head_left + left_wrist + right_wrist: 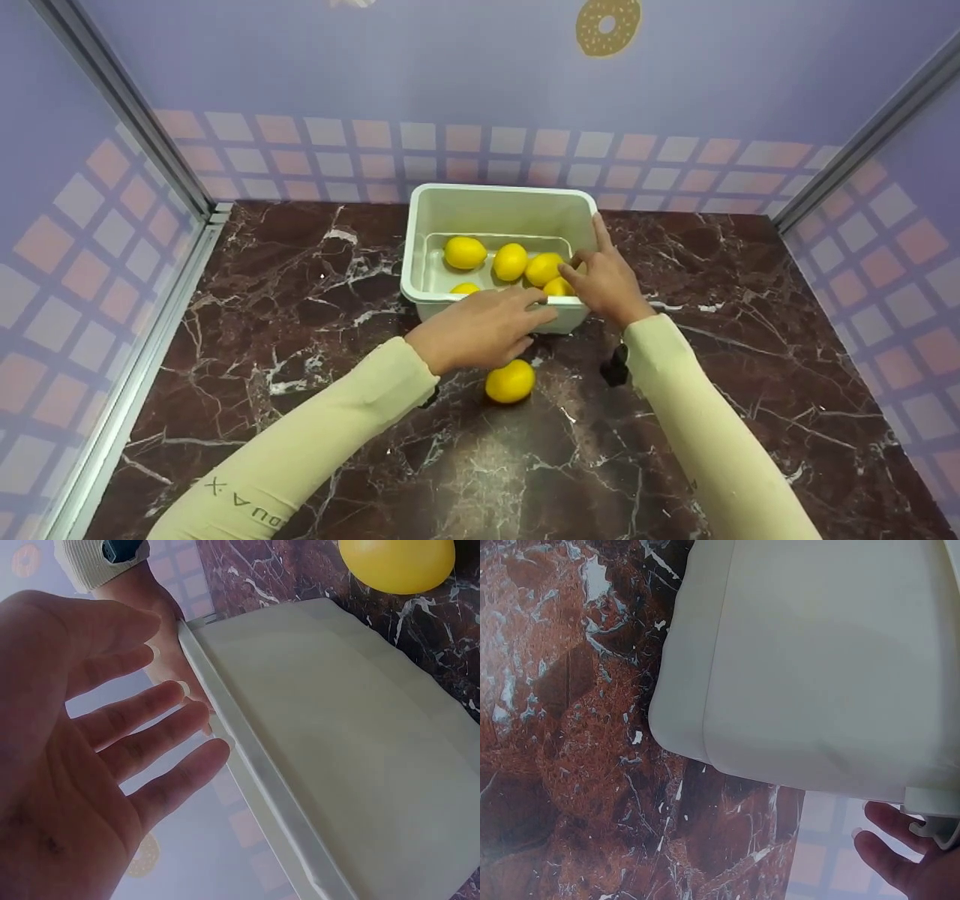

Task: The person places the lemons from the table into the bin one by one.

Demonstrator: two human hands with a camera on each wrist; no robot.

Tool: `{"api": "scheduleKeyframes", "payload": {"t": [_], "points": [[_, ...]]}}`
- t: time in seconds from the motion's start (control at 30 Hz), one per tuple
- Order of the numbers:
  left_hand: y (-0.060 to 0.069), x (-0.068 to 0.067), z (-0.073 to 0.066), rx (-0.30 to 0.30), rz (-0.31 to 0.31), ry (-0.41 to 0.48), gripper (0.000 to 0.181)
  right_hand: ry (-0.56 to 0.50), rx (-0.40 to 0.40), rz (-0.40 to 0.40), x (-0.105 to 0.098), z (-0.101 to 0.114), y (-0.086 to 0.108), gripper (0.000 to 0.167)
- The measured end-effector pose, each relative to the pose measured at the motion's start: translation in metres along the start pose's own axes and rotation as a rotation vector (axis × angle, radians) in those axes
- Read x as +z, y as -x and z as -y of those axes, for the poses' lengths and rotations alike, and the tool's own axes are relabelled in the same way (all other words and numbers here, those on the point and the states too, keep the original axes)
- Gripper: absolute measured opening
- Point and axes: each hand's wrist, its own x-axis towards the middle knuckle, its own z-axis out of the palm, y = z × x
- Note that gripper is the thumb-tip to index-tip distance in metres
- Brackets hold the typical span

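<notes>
A white plastic bin [499, 196] stands on the marbled table with several yellow lemons [465, 253] inside. My left hand [480, 324] hovers over the bin's front rim, its fingers loosely spread and holding nothing; in the left wrist view the palm [67, 742] faces the camera. At the bin's right rim, my right hand [609, 281] grips the edge, thumb toward the inside and fingers along the outside. The right wrist view shows some of its fingers [889, 851] at the rim. One lemon [510, 381] lies outside, in front of the bin and below my left hand.
The dark red marbled table [315, 360] extends around the bin. A tiled-pattern wall [375, 142] rises close behind it. Side panels with metal frames [169, 300] bound the table at left and right.
</notes>
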Motion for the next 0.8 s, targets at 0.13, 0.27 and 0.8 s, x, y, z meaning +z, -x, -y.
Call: {"api": "scheduleKeyframes", "payload": {"t": [0.13, 0.27, 0.8], "points": [[0.000, 0.002, -0.002, 0.000, 0.007, 0.001, 0.038, 0.013, -0.004, -0.004, 0.000, 0.000, -0.001, 0.035], [0.001, 0.003, -0.003, 0.004, -0.002, 0.000, 0.035, 0.014, 0.007, 0.002, 0.000, 0.000, -0.001, 0.036], [0.001, 0.012, -0.009, 0.022, 0.045, 0.026, 0.042, -0.001, 0.010, 0.013, -0.001, 0.000, -0.001, 0.035]]}}
